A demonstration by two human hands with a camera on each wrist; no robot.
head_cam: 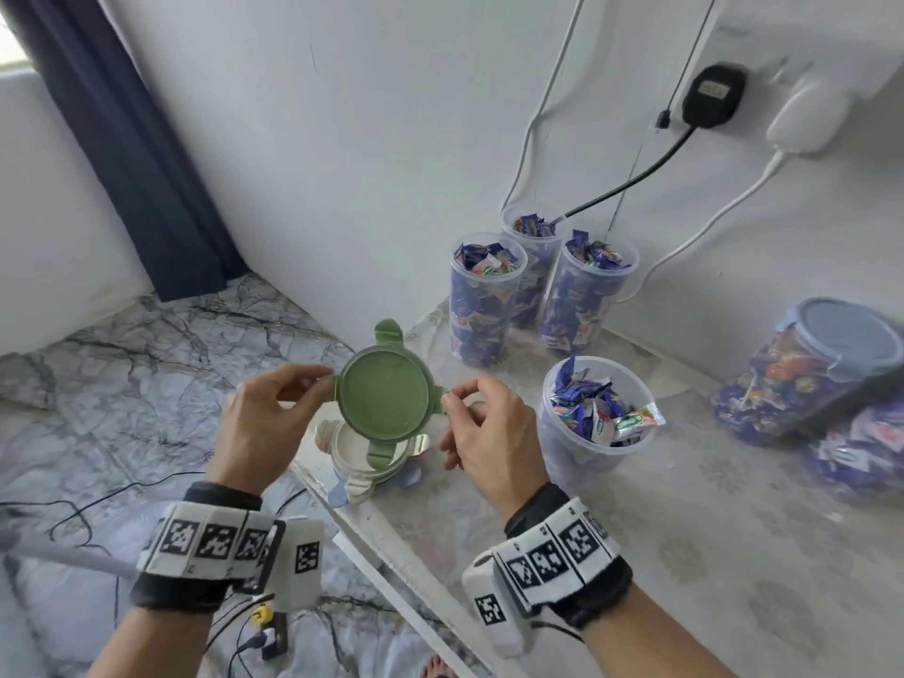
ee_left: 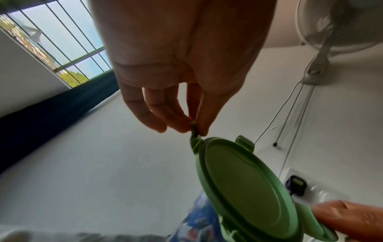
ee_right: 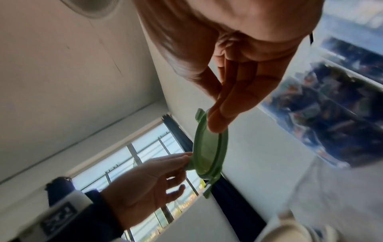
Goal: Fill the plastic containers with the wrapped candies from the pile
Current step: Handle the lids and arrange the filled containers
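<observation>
Head view, centre frame: I hold the green lid (head_cam: 384,395) by its side tabs, my left hand (head_cam: 264,423) and right hand (head_cam: 484,433) each pinching one. Right of it, four tubs (head_cam: 592,413) brim with candies (head_cam: 601,413), unlidded; one jar (head_cam: 807,364) is closed. Lidding remains.

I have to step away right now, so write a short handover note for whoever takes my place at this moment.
Left hand and right hand each pinch a side tab of the green lid, held above the lid stack.
Four open containers already hold candies: three tall ones by the wall and a wider one beside the right hand. A blue-lidded jar is closed.
Left: lid the open containers, probably the nearest first.
</observation>
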